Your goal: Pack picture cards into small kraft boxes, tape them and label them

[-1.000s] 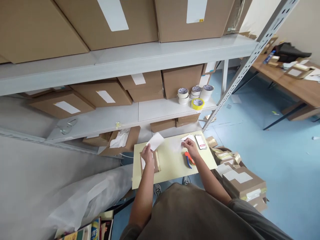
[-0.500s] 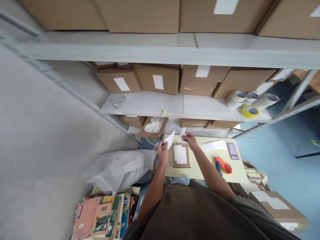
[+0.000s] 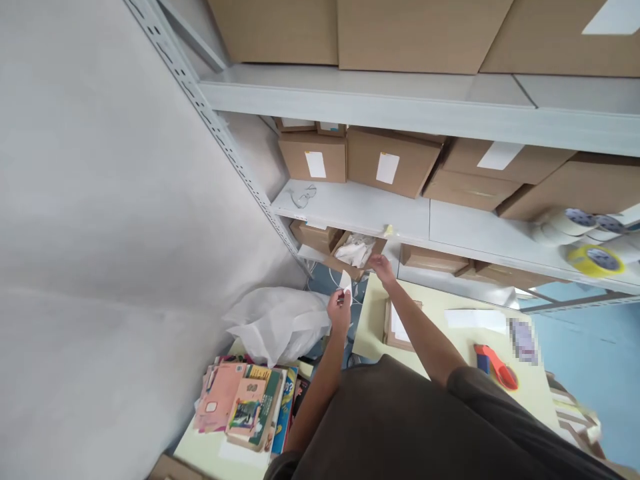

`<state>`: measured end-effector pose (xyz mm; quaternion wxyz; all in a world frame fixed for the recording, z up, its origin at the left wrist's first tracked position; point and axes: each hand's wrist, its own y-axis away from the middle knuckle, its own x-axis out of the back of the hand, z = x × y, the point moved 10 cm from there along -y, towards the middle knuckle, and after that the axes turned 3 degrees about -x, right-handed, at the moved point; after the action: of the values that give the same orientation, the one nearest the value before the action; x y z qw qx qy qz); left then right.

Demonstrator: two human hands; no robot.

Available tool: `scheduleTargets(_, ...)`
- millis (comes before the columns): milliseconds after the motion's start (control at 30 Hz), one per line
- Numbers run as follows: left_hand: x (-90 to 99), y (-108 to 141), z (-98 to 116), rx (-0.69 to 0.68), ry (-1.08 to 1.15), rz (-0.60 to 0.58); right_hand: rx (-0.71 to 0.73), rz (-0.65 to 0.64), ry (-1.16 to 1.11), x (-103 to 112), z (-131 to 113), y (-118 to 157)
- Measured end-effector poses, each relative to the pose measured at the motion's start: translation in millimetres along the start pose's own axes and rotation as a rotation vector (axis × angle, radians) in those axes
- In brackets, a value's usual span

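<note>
My left hand pinches a small white paper slip, which stands up from the fingers beyond the table's left edge. At the right side of an open cardboard box is my right hand, its fingers loosely extended and no paper visible in them. Crumpled white paper fills that box on the low shelf. Partly hidden by my right forearm, a flat cardboard package with white paper on top lies on the pale yellow table.
Further right on the table are a white paper strip, an orange tape dispenser and a pixelated item. Tape rolls and boxes line the shelves. A white plastic bag and stacked books are at left.
The view has swung left. My right hand has moved from above the package to the box of crumpled paper, and the white piece it held is no longer visible. My left hand keeps its slip.
</note>
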<state>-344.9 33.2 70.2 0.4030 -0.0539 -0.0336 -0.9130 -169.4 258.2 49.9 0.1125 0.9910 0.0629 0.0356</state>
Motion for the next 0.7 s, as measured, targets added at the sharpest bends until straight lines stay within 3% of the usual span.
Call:
scheduleTargets(100,-24.2,0.5,0.8,-0.068,-0.041,-0.100,-0.172,-0.125,-0.033,20.0,30.0,61.0)
scheduleTargets(233,-86.9,26.4,9.0,-0.215,-0.140,-0.367,-0.276,-0.152,-0.147,61.5,46.9,137.5)
scheduleTargets(367,-150.3,81.2,11.8,-0.371,-0.313,-0.653,-0.314,0.064,-0.213,122.8,59.5,170.1)
scheduleTargets(500,-189.6,133.0,5.0,-0.478,-0.375,-0.870,-0.316,0.336,-0.243,189.7,80.8,184.5)
scheduleTargets(600,-192.4,136.3,-20.4,-0.262,-0.295,-0.780,-0.351,0.384,-0.294,216.2,100.3,192.6)
scheduleTargets(700,-186.2,133.6,-56.8,0.053,-0.125,-0.641,-0.397,0.332,-0.331,220.4,117.7,196.5)
